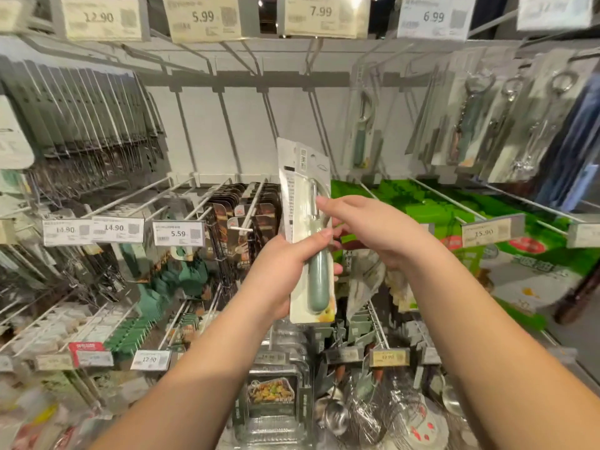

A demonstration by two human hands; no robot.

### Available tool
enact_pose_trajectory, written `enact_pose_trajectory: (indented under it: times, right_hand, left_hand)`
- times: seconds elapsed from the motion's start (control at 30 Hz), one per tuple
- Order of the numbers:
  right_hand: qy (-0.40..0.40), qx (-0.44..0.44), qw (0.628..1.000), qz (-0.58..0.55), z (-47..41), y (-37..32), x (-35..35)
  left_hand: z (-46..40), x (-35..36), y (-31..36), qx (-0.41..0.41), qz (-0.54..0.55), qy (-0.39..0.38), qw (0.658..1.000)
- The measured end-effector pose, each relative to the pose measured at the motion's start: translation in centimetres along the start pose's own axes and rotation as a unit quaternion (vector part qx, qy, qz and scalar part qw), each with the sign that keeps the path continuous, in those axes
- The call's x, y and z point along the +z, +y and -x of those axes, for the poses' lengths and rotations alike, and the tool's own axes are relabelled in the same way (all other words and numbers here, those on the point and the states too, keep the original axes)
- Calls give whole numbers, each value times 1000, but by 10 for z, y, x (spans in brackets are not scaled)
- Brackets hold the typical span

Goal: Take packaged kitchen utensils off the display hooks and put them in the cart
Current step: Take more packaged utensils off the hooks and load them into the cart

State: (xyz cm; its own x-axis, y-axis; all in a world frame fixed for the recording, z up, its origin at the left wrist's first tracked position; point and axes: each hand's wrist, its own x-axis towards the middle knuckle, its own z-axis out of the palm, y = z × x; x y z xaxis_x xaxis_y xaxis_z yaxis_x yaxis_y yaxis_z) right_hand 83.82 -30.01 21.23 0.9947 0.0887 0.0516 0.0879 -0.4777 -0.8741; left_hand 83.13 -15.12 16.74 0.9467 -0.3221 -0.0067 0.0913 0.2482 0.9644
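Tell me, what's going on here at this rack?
A person stands at a shop display of hanging kitchen tools. The left hand grips a packaged peeler with a green handle, held upright in front of the hooks. The right hand reaches over with straight fingers, its fingertips touching the front of the pack. The peeler is already off its hook; another like it hangs on the rack. No cart is in view.

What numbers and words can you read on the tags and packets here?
"12.90" top row price tag
"5.99" second top tag
"7.99" third top tag
"6.99" fourth top tag
"14.90" middle row tag
"5.59" middle tag
Held packet print: too small to read.
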Motion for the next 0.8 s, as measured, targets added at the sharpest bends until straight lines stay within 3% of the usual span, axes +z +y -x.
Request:
enact_pose_trajectory:
  times: [0.37, 0.6, 0.8]
  right_hand:
    - [78, 32, 994, -72, 29, 24, 17]
    - [99, 25, 983, -156, 27, 39, 4]
    - [222, 24, 970, -90, 21, 43, -20]
  left_hand:
    - [7, 7, -22, 37, -201, 14, 979]
    - [5, 15, -21, 19, -150, -10, 988]
    - [0, 12, -11, -6, -79, 0, 997]
